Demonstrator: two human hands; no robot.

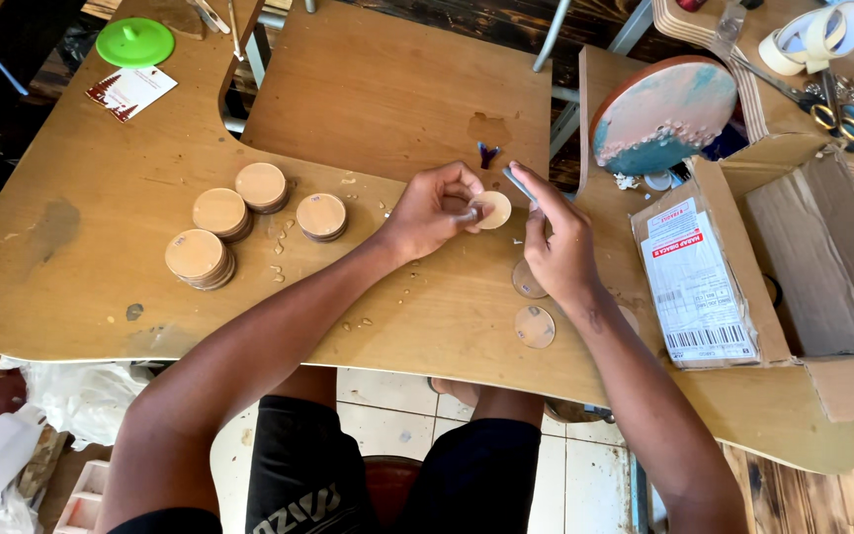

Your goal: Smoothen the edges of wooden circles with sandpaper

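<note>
Wooden disc (493, 210) pinched in left hand (434, 211) fingertips, right hand (557, 247) just beside — thin tool (518, 184) gripped

Curved plywood tabletop (71, 247) in daylight; pale tiled floor (387, 396) below; dark charred-wood planks (812, 494) at right.

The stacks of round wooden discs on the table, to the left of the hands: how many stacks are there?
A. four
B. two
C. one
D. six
A: four separate stacks of round wooden discs stand on the table, away from the left hand, which holds a single disc, and from the right hand.
</note>
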